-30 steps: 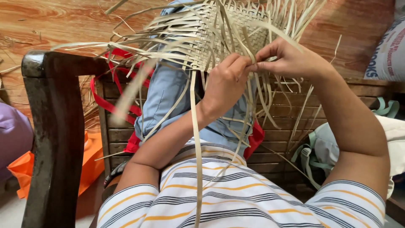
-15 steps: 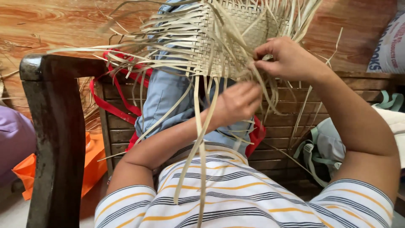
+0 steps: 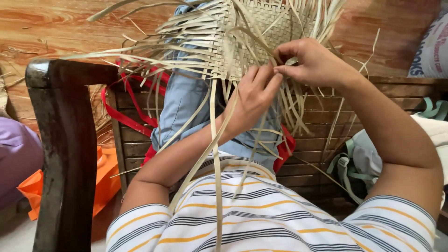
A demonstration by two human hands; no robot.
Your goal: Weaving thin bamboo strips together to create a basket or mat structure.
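A half-woven mat of pale straw strips (image 3: 242, 32) rests on my raised knee in light blue trousers (image 3: 184, 100), with loose strip ends fanning out left, right and down. My left hand (image 3: 252, 100) is under the woven edge, fingers up against the hanging strips and gripping some. My right hand (image 3: 312, 63) pinches a strip at the same edge, just right of the left hand's fingertips. Long strips trail down over my striped shirt (image 3: 261, 219).
A dark wooden chair arm (image 3: 65, 154) stands at the left, with slatted wood (image 3: 317, 116) behind. Red straps (image 3: 126, 116), an orange bag (image 3: 105, 179), a purple thing (image 3: 16, 158), a pale green bag (image 3: 364, 161) and a white sack (image 3: 431, 46) lie around.
My left hand dropped down along the hanging strips, then came back up to the woven edge. My right hand stayed pinching at the edge.
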